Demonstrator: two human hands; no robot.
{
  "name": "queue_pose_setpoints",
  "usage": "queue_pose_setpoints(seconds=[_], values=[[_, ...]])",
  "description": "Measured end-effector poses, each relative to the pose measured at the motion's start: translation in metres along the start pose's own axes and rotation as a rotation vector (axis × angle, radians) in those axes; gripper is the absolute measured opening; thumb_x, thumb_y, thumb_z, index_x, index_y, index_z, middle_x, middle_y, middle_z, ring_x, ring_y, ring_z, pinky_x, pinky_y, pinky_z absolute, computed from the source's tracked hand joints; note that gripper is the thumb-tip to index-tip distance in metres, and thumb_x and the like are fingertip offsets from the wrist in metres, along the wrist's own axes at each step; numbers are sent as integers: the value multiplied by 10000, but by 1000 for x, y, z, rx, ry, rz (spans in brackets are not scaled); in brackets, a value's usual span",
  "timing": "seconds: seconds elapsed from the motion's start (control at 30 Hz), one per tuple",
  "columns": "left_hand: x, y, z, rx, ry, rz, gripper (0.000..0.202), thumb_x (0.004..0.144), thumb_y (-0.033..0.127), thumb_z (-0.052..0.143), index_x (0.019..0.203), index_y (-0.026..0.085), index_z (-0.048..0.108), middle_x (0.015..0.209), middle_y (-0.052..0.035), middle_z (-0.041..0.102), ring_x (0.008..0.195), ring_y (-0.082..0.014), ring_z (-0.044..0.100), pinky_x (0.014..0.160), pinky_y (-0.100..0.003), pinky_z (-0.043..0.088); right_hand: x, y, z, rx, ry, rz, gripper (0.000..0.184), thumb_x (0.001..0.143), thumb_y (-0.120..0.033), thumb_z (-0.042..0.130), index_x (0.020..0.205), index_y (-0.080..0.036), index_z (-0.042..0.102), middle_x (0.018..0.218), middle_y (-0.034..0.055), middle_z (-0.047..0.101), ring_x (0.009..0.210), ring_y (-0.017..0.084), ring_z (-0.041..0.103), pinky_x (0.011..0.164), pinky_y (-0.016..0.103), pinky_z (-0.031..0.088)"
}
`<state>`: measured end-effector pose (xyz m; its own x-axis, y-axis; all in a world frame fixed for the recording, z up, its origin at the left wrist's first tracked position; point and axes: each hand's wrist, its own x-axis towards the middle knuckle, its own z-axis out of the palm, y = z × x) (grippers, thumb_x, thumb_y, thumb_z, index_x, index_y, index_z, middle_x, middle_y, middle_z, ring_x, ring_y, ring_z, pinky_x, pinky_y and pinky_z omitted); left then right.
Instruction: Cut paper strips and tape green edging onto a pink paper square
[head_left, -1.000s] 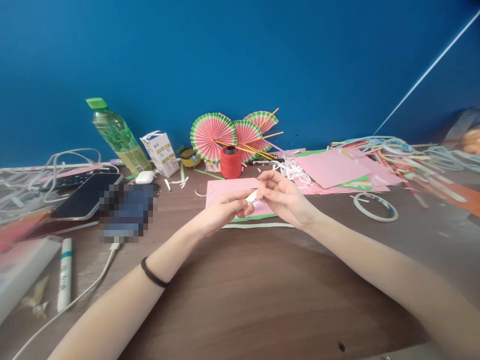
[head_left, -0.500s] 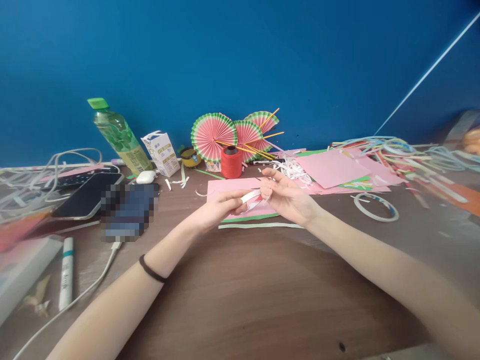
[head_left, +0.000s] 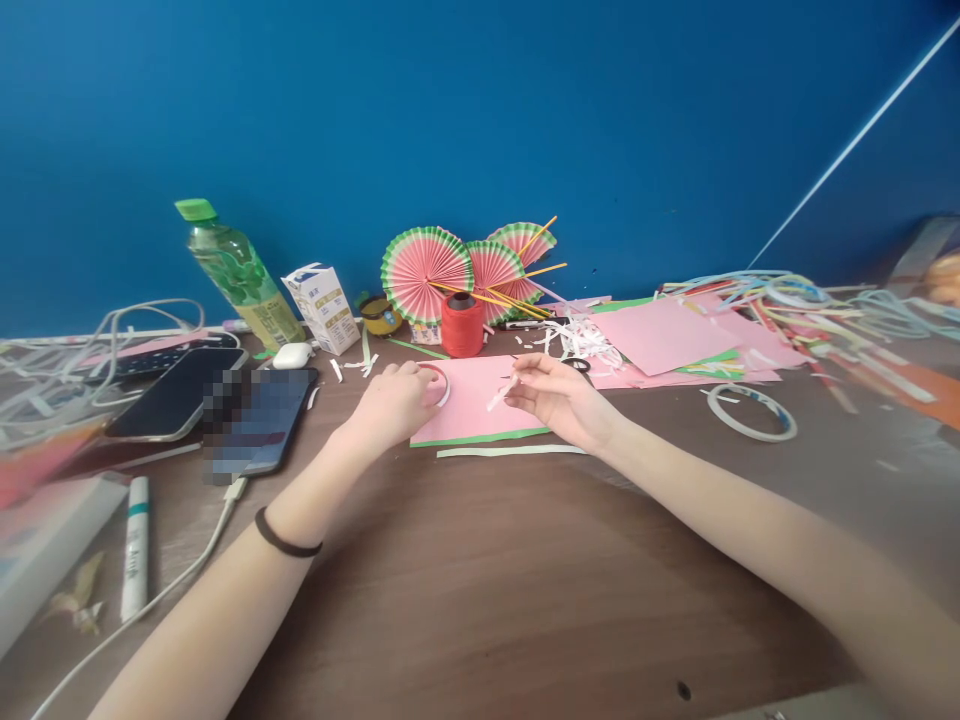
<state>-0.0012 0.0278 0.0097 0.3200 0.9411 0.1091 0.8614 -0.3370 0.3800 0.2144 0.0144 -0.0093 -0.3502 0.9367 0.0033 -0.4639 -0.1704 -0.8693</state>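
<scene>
My left hand (head_left: 394,400) is closed around a small ring of tape (head_left: 439,380), resting at the left edge of a pink paper sheet (head_left: 472,410) with a green border. My right hand (head_left: 555,395) pinches a short white strip (head_left: 501,392) over the same sheet. A loose pale green strip (head_left: 510,451) lies on the brown table (head_left: 487,580) just in front of the sheet.
A red thread spool (head_left: 461,325) and watermelon paper fans (head_left: 427,270) stand behind. Phones (head_left: 176,395), cables, a green bottle (head_left: 232,270), a carton (head_left: 322,305) and a white marker (head_left: 135,545) lie left. Pink sheets (head_left: 660,335), coloured strips and a tape ring (head_left: 750,412) lie right.
My hands have separated: the left moved left and down to the sheet's edge with the tape ring, the right lowered holding the white strip.
</scene>
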Motion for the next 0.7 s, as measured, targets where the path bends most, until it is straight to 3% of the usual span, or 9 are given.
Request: queue_pose_setpoints(seconds=[0.07,0.23,0.4,0.7], values=[[-1,7,-5,-2,9,-11,268,718,245,482,928,157,625,943,-99,601,891,-257,518,802,-365,369,0,1,0,-6,-6,-4,155,669,-143,628,803,-192,568,739,-20,605,752,124,613,846,349,477],[-5,33,-14,-337,-204,27,245,780,335,428,813,187,621,907,-23,626,895,-195,533,789,-297,390,0,5,-1,6,-33,-34,161,659,-127,631,797,-187,574,763,-23,620,796,133,631,890,361,466],[-6,35,-12,-418,-266,38,202,758,327,466,727,173,594,822,-14,615,816,-170,532,736,-273,388,0,6,-2,-60,-69,-59,156,670,-144,629,802,-189,558,787,-8,646,841,157,637,894,396,468],[-6,31,-19,-422,-410,148,166,736,283,462,671,175,570,725,13,563,705,-140,491,637,-230,364,-9,-3,3,-616,41,-366,73,691,-123,518,739,-175,532,638,-6,633,652,141,630,678,322,511]])
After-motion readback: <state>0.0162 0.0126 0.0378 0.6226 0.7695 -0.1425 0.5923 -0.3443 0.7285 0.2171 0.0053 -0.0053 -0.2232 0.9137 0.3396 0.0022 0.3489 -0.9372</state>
